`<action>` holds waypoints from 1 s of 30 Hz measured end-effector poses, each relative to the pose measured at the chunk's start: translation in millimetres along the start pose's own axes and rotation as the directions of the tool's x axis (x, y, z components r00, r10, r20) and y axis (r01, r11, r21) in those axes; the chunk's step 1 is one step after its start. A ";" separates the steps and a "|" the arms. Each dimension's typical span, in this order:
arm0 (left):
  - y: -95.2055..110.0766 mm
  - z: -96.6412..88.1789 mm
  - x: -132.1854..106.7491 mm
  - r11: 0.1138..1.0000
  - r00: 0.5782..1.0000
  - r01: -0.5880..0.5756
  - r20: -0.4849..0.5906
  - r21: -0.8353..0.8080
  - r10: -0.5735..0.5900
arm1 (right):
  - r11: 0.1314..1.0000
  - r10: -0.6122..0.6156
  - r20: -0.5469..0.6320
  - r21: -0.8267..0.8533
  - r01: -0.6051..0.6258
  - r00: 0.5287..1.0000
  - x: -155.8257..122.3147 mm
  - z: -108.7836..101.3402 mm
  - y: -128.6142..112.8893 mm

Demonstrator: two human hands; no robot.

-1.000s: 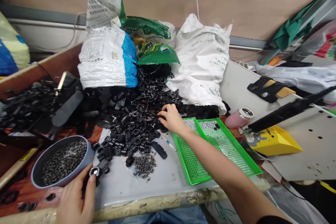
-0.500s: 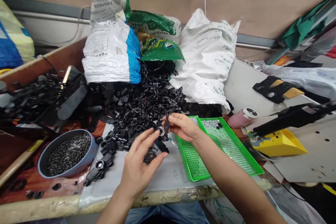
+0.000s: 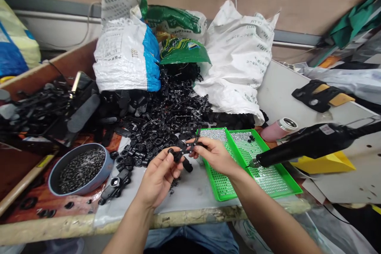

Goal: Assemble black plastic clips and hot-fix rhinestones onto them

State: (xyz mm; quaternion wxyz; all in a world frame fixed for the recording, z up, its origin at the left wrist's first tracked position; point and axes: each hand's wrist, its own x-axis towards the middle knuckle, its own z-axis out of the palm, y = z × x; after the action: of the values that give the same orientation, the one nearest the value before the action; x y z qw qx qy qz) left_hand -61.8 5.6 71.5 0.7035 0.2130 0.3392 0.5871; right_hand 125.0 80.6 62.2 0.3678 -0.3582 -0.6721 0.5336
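Note:
Both hands hold a black jointed plastic piece (image 3: 187,149) with small bright rivets or screws, above the front of the bench. My left hand (image 3: 160,176) pinches its rounded left end between thumb and fingers. My right hand (image 3: 216,154) grips the right end, fingers curled round it, so part of the piece is hidden. Just below lies a dark oblong part (image 3: 187,164) on the grey sheet (image 3: 137,198). Left of the hands spreads a pile of black ring-shaped parts (image 3: 138,152).
A blue bowl (image 3: 51,178) of small dark parts stands left. Green trays (image 3: 217,198) of tiny metal pieces lie right, with a black electric screwdriver (image 3: 300,149) hanging over them. Beyond are a pink flask (image 3: 275,130), a yellow holder (image 3: 330,162) and white sacks (image 3: 235,63).
My left hand has closed on the jointed piece, which has turned from upright to slanting sideways. The screwdriver has swung left over the green tray. The view has shifted slightly.

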 end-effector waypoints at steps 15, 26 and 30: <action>-21.3 -19.1 -1.5 0.947 0.992 -0.096 -0.051 0.306 0.117 | 0.895 0.050 0.207 -0.443 0.048 0.977 -36.0 34.8 -15.9; 5.6 -48.7 -24.2 0.984 0.939 -0.076 -0.322 0.159 0.125 | 0.787 0.073 0.257 -0.608 0.103 0.964 -15.2 21.6 19.7; 13.3 -54.7 -27.9 0.982 0.936 -0.070 -0.330 0.174 0.125 | 0.581 0.047 0.291 -0.786 0.211 0.955 -5.2 16.3 30.6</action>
State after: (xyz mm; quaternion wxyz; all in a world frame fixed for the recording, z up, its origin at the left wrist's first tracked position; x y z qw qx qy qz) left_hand -112.9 -23.9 49.9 0.5852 0.1809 0.4900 0.6202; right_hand 115.9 74.0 29.1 0.0892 -0.3749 -0.9017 0.1960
